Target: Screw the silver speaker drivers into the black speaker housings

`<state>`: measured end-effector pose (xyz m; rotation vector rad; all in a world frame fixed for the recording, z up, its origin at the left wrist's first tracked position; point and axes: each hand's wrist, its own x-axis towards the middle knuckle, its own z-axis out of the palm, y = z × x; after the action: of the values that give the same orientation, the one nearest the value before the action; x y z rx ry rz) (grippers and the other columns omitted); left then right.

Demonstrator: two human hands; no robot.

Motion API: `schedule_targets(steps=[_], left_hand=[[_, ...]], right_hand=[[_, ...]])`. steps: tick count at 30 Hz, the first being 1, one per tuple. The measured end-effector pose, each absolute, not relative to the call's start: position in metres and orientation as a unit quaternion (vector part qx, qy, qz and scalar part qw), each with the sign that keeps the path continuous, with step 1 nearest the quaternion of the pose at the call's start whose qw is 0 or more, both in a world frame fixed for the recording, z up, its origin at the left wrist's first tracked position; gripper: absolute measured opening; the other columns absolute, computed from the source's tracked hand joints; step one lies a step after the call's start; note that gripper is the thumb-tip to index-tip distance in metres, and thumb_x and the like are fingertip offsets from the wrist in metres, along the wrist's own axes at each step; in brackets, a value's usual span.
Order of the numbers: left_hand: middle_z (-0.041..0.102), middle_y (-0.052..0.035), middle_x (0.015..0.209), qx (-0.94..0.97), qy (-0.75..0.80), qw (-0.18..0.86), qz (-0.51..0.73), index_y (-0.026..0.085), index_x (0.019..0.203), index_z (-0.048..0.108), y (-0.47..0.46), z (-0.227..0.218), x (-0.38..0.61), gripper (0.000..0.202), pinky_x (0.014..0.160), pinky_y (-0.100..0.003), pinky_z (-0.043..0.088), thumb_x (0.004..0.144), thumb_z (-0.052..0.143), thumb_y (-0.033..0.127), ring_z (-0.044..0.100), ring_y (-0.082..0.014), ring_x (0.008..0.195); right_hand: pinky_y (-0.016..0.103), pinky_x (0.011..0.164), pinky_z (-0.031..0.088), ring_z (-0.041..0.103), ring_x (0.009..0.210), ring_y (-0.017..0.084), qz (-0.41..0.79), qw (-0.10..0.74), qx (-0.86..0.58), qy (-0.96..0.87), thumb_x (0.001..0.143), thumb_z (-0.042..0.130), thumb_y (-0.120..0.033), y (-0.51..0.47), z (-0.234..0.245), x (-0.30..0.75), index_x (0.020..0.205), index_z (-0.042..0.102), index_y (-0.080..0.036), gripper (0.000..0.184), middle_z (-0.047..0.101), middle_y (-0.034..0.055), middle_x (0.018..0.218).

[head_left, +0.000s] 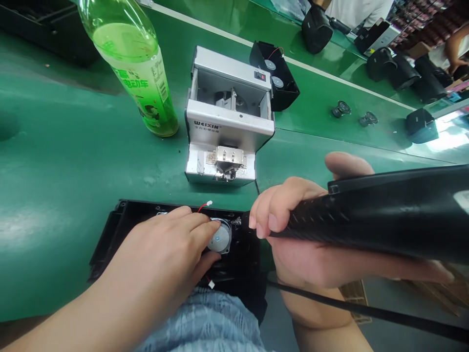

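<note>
A black, ribbed plastic electric screwdriver (370, 215) lies gripped in the right hand (308, 266), angled down, its nose pointing left at a small threaded metal bit (237, 222). Under the left hand's fingers (194, 230), a round silver speaker driver (220, 236) with a blue centre sits in a black rectangular plastic speaker housing (244, 259), with a thin red wire (202, 208) ending in a white connector just beyond the fingertips.
</note>
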<state>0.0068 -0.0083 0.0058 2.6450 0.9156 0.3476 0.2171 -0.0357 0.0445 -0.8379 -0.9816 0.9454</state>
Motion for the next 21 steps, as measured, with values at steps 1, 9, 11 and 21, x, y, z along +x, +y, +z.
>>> schedule_targets(steps=[1,9,11,21], left_hand=[[0.083,-0.0057,0.099,0.925,0.322,0.162,0.122,0.019,0.11,0.08,-0.008,0.006,0.007,0.024,0.067,-0.047,0.063,0.088,0.08,0.026,0.077,-0.0314,0.084],[0.083,-0.0048,0.103,0.913,0.351,0.206,0.012,0.023,0.117,0.081,0.001,0.015,0.014,0.028,0.08,-0.048,0.063,0.089,0.084,0.027,0.077,-0.0319,0.096],[0.082,-0.005,0.104,0.905,0.36,0.224,-0.018,0.023,0.119,0.08,0.003,0.017,0.017,0.029,0.083,-0.048,0.062,0.09,0.084,0.028,0.076,-0.0329,0.101],[0.08,-0.0057,0.102,0.903,0.369,0.221,-0.023,0.022,0.117,0.08,0.001,0.025,0.02,0.026,0.078,-0.045,0.057,0.092,0.083,0.029,0.076,-0.0335,0.101]], right_hand=[[0.042,0.054,0.057,0.062,0.053,0.022,0.425,0.692,-0.379,-0.443,0.096,0.049,-0.085,-0.036,0.043,0.216,0.127,0.075,-0.037,0.063,0.072,0.0008,0.07],[0.034,0.046,0.05,0.058,0.046,0.019,0.398,0.71,-0.335,-0.474,0.091,0.065,-0.08,-0.024,0.025,0.203,0.12,0.077,-0.035,0.054,0.071,-0.0026,0.065],[0.034,0.044,0.049,0.057,0.044,0.02,0.398,0.714,-0.327,-0.475,0.089,0.066,-0.082,-0.021,0.022,0.202,0.119,0.077,-0.034,0.058,0.071,-0.0024,0.063],[0.032,0.042,0.046,0.054,0.041,0.018,0.338,0.737,-0.361,-0.461,0.084,0.063,-0.089,-0.022,0.011,0.192,0.117,0.075,-0.034,0.065,0.068,-0.005,0.06]])
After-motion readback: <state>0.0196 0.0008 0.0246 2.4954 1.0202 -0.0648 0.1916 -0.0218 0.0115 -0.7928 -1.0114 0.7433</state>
